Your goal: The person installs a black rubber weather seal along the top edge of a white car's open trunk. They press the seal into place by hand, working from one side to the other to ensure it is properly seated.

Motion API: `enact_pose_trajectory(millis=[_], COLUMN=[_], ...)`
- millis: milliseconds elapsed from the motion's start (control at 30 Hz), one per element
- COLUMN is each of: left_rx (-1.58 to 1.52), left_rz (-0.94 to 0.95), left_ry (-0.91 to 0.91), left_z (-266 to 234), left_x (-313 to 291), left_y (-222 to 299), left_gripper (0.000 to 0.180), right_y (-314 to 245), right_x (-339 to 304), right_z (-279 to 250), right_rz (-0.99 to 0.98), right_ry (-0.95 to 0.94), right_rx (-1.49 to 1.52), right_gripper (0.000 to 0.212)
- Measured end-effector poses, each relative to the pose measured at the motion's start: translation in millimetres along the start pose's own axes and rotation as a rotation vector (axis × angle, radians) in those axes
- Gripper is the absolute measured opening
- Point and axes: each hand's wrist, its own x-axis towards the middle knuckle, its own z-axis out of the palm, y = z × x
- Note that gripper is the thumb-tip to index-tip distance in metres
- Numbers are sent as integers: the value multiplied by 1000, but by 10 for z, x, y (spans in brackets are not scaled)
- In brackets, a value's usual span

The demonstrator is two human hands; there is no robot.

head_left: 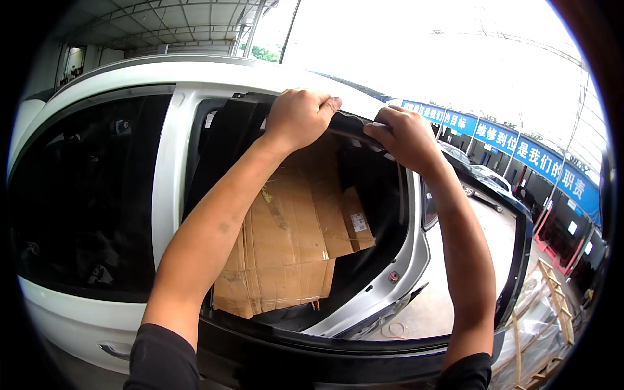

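Note:
Both my arms reach up to the top of a white car's rear door opening (416, 214). A black rubber door seal (351, 123) runs along its upper edge and looks slightly bunched between my hands. My left hand (300, 118) is closed on the seal, thumb pointing right. Just to the right, my right hand (408, 138) is also closed on it, fingers curled over the edge; the palms are hidden. Below my hands, flattened brown cardboard (286, 224) covers the seat area inside the car.
The open door's black window frame (522, 260) stands around my right arm. Dark side glass (84, 195) and a door handle (116, 351) lie to the left. At right are a wooden crate (552, 292) with plastic wrap, parked cars (491, 177) and a blue banner (513, 143).

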Motion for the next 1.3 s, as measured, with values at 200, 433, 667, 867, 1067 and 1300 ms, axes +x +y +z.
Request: enact_pose_trajectory(millis=[200,433,667,867,1067,1300], left_rx=[-8,17,54,52,24,29], left_rz=[37,17,33,39,28,19], left_ry=[27,-41,-42,-53,-99,-114], left_z=[-2,-11,-17,-21,-33,-69], left_x=[2,-3,-26,-29,-18,-48], left_y=[-61,-63,-94,-90,-78,-78], left_gripper=[31,29,30,29,30,31], right_y=[-34,-32,-24,-67,-86,43], right_x=[154,153,107,169,161,70], right_z=[36,263,151,125,257,105], right_rz=[106,63,70,194,124,62], right_ry=[-54,185,80,19,148,43], right_rx=[109,-139,29,71,-209,135], right_gripper=[42,37,47,49,46,41])
